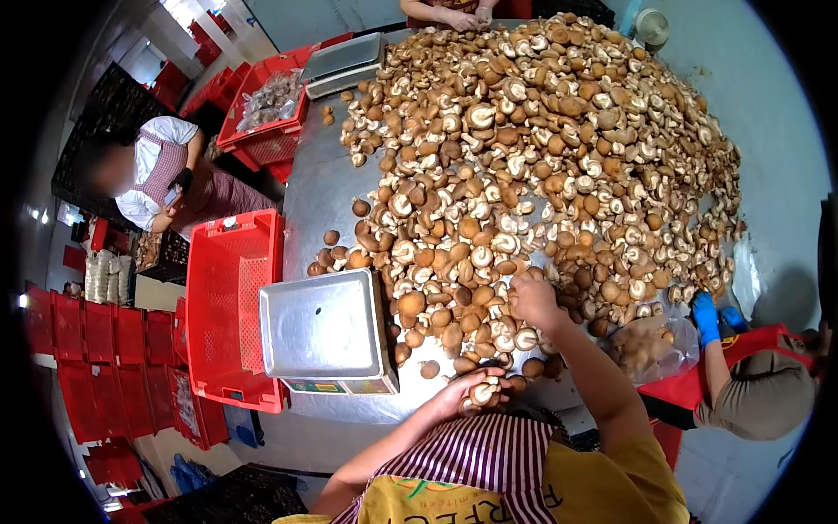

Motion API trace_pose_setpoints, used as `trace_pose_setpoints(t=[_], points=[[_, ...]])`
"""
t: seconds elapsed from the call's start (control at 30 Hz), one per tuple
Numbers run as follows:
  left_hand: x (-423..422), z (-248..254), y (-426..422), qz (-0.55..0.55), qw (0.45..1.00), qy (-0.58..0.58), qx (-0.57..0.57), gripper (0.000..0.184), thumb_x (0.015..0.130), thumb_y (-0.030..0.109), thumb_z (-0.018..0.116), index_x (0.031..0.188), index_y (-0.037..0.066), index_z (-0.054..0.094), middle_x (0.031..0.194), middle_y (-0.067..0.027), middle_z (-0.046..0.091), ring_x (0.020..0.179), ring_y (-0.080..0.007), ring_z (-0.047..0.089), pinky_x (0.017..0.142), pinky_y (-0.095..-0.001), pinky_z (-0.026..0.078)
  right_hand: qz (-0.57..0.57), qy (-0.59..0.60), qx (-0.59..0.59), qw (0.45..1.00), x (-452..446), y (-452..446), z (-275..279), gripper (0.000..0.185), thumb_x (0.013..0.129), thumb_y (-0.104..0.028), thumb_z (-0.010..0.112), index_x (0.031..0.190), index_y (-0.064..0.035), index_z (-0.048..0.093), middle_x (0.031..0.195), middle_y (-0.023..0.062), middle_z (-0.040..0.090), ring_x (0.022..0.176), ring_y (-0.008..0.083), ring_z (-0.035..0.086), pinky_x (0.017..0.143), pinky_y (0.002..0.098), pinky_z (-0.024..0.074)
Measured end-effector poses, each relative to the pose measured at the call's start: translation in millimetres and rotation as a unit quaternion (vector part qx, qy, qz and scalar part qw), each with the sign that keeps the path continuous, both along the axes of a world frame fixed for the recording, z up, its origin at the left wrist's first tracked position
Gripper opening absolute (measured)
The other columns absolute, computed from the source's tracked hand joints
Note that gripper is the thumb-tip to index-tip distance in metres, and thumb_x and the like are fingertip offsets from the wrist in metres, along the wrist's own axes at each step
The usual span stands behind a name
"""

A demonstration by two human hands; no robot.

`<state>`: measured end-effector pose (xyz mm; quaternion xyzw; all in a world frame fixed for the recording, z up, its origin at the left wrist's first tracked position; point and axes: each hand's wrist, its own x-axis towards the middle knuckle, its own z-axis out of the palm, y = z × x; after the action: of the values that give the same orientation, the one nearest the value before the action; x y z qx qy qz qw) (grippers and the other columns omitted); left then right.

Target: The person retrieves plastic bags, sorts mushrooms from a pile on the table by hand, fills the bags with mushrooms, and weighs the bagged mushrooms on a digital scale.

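A big heap of brown shiitake mushrooms (pixel 559 131) spreads over the metal table. My left hand (pixel 454 397) is near my apron at the table's front edge, its fingers curled round a few shiitake mushrooms (pixel 482 393), pale gills and stems showing. My right hand (pixel 534 301) reaches forward into the near part of the heap. Its fingers are bent down among the mushrooms, and whatever lies in them is hidden. A weighing scale (pixel 319 325) with a bare steel plate stands left of my hands.
Beside the scale is a red crate (pixel 234 301). Another scale (pixel 343 57) and a red crate with bagged mushrooms (pixel 271 103) stand farther back. At right, blue-gloved hands (pixel 709 319) are near a plastic bag of mushrooms (pixel 650 349). One person stands at left; another's hands (pixel 467 17) show at the far end.
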<state>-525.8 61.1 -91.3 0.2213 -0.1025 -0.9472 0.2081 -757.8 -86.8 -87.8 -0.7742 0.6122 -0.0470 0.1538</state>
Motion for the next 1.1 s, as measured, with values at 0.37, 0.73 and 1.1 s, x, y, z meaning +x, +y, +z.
trace_pose_setpoints(t=[0.37,0.73,1.1], points=[[4.5,3.2,4.8,0.012,1.0,0.001,-0.009,0.065,0.099,0.053,0.041,0.141,0.004,0.04,0.138,-0.0185,0.05,0.121,-0.035,0.055,0.102,-0.0408,0.046,-0.213,-0.457,0.046,0.862,-24.1,22.7,46.5,0.021,0.088,-0.018,0.066,0.104,-0.0037,0.064,0.09,0.01,0.068,0.08,0.0231,0.065,0.073,0.0367,0.0506],[-1.1,-2.1,-2.6,-0.014,0.999,0.033,-0.018,0.056,0.1,0.045,0.043,0.132,0.0,0.048,0.137,-0.0217,0.05,0.124,-0.0383,0.053,0.104,-0.0447,0.045,-0.113,-0.331,0.026,0.936,-17.8,45.6,71.0,0.024,0.081,-0.008,0.065,0.105,-0.0077,0.065,0.097,0.0101,0.064,0.093,0.0312,0.061,0.084,0.0405,0.0502],[4.4,-7.4,5.0,0.048,0.997,0.05,0.02,0.059,0.099,0.046,0.042,0.136,0.0,0.045,0.137,-0.0224,0.05,0.123,-0.0393,0.053,0.103,-0.0455,0.045,-0.022,-0.147,-0.071,0.986,-10.9,24.6,32.8,0.03,0.082,-0.014,0.065,0.111,-0.0074,0.063,0.099,0.009,0.063,0.101,0.0247,0.057,0.101,0.0426,0.0371]])
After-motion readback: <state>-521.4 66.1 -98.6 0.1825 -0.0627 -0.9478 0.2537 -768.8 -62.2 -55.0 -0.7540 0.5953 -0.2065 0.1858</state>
